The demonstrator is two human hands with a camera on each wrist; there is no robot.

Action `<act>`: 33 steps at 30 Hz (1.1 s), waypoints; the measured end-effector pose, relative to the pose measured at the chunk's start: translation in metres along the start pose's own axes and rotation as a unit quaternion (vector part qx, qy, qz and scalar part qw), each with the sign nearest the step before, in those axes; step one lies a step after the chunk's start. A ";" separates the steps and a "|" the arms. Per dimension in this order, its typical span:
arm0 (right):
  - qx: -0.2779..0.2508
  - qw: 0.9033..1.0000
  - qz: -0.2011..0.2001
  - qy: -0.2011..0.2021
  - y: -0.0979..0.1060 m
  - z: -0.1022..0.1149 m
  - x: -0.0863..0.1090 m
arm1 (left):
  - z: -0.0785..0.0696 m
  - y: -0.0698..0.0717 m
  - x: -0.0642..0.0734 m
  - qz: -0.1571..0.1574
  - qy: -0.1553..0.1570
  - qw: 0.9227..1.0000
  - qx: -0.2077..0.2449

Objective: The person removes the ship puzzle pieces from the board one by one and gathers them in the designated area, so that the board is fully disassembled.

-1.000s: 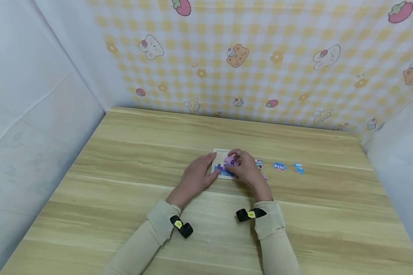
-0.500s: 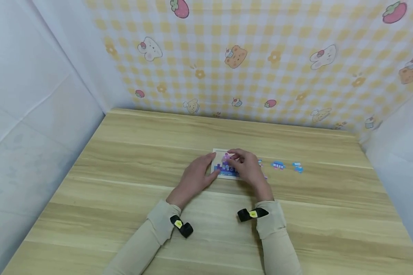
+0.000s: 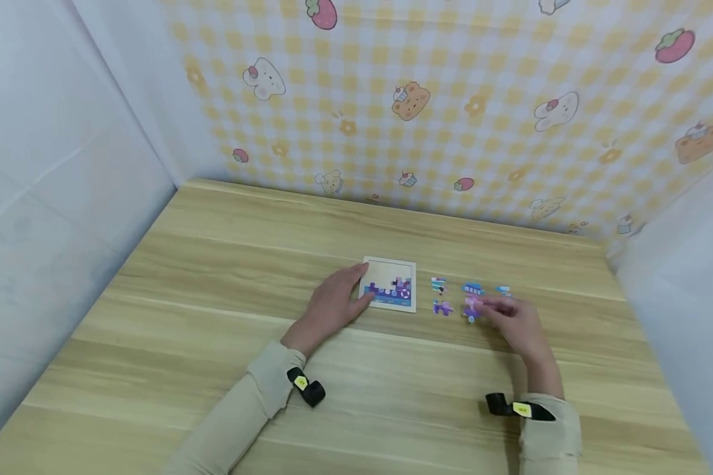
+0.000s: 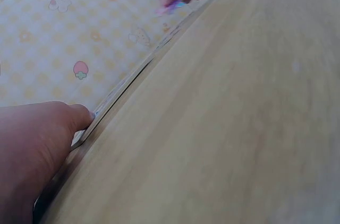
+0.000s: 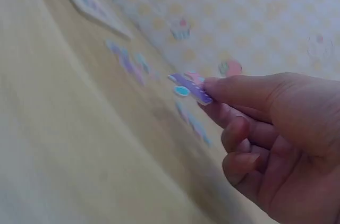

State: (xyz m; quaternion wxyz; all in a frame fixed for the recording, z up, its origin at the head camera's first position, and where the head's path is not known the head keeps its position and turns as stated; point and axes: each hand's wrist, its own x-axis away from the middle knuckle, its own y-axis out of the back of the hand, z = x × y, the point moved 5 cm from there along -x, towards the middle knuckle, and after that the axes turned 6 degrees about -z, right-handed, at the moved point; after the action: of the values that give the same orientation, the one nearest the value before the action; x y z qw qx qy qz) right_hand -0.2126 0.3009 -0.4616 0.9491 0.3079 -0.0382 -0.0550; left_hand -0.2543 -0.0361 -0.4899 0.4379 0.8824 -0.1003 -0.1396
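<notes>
My left hand (image 3: 331, 301) holds the left edge of a small square puzzle board (image 3: 387, 272), its index finger by the upper corner and its thumb lower down. Purple and blue pieces fill the board's lower part and right side; the rest is bare. Over to the right, my right hand (image 3: 515, 324) pinches a pink and purple puzzle piece (image 5: 190, 87) between thumb and index finger. That piece is raised above the table in the right wrist view, with a light blue round tab at its lower end. The other right fingers are curled in.
Between board and right hand lie a purple piece (image 3: 442, 308) and a blue-white piece (image 3: 438, 285). A blue bus-like piece (image 3: 473, 289) and another blue piece (image 3: 503, 289) lie further right on the wooden table (image 3: 243, 251). A checked cloth (image 3: 356, 86) hangs behind.
My right hand has left the board, moved right and picked up the pink and purple piece. A pink-purple piece now sits at the board's right side. My left hand stays at the board.
</notes>
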 end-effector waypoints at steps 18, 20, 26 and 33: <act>0.048 0.998 0.027 0.031 0.003 -0.014 -0.011 | 0.003 -0.002 -0.002 0.004 -0.004 1.000 0.007; 0.047 0.998 0.027 0.029 0.004 -0.013 -0.012 | 0.002 -0.001 -0.002 0.006 -0.004 1.000 0.007; 0.044 0.998 0.024 0.028 0.003 -0.014 -0.012 | 0.002 -0.001 -0.002 0.009 -0.002 1.000 0.007; 0.021 0.999 0.024 0.021 0.004 -0.018 -0.012 | 0.003 -0.001 -0.002 0.009 -0.002 1.000 0.009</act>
State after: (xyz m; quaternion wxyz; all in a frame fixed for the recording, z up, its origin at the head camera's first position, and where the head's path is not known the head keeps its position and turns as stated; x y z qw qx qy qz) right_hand -0.2220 0.3155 -0.4741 0.9440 0.3279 -0.0271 -0.0252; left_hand -0.2573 -0.0365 -0.4922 0.4310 0.8851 -0.1103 -0.1369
